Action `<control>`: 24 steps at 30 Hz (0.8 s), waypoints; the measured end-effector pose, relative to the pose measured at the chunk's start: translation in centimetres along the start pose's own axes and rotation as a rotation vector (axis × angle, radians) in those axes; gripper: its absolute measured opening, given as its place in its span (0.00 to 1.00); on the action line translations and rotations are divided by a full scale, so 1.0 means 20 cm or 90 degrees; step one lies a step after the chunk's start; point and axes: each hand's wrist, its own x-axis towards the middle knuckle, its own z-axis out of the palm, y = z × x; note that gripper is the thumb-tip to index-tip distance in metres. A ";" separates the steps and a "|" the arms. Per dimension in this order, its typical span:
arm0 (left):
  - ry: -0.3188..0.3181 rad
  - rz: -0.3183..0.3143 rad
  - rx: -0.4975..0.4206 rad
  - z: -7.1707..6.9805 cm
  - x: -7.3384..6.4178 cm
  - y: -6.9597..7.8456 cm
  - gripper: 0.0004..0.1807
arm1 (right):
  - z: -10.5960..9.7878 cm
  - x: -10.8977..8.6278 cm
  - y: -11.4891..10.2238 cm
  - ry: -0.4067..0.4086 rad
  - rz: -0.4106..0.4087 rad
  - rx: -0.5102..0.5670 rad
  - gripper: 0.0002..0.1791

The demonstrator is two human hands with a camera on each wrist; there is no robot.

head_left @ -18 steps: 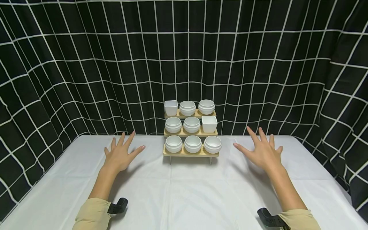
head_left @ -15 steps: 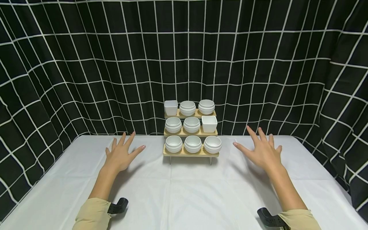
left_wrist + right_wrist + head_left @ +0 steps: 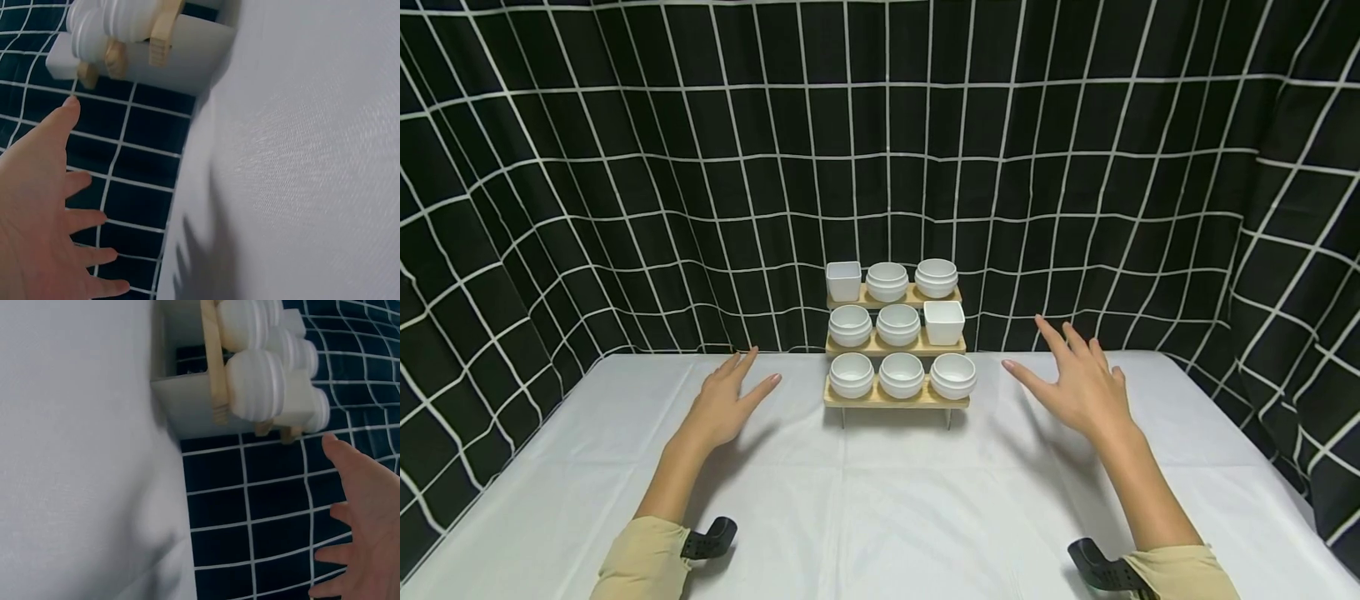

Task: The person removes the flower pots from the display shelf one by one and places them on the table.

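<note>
Both hands hover over the white table, one on each side of a three-tier wooden stand [image 3: 897, 402]. My left hand [image 3: 721, 407] has its fingers extended and holds nothing; it is left of the stand and apart from it. On the other side, my right hand [image 3: 1086, 390] is likewise spread and holds nothing. Each tier carries small white bowls in a row. The bottom row has round bowls, such as the middle one [image 3: 902, 376]. A square bowl [image 3: 943, 323] sits at the right of the middle tier, and another square bowl [image 3: 843, 282] at the left of the top tier.
A white cloth covers the table [image 3: 895, 517]. Behind and along both sides hangs a black curtain [image 3: 910, 125] with a white grid. Black wrist cameras, such as the left one [image 3: 709, 540], are strapped over the beige sleeves.
Both hands have turned slightly, and their fingers are seen closer together from above. The head view has shifted a little. The stand and bowls stay in place.
</note>
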 end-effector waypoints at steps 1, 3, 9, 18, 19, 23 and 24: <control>0.000 0.003 -0.009 0.00 0.00 0.00 0.42 | 0.00 0.00 -0.01 0.002 -0.002 0.000 0.54; 0.002 0.010 -0.022 0.01 0.00 0.00 0.42 | -0.01 0.00 -0.02 0.006 -0.006 -0.003 0.53; 0.008 0.032 -0.039 0.03 0.00 0.00 0.40 | -0.03 -0.01 -0.06 0.019 -0.019 -0.009 0.52; 0.029 0.055 -0.070 0.07 0.01 0.02 0.37 | -0.05 -0.02 -0.10 0.026 -0.044 0.002 0.50; 0.031 0.056 -0.075 0.07 0.01 0.02 0.37 | -0.06 -0.02 -0.10 0.028 -0.047 0.004 0.50; 0.034 0.051 -0.088 0.07 0.01 0.03 0.35 | -0.06 -0.02 -0.11 0.036 -0.055 0.010 0.49; 0.034 0.052 -0.089 0.07 0.01 0.04 0.35 | -0.07 -0.02 -0.11 0.037 -0.055 0.012 0.49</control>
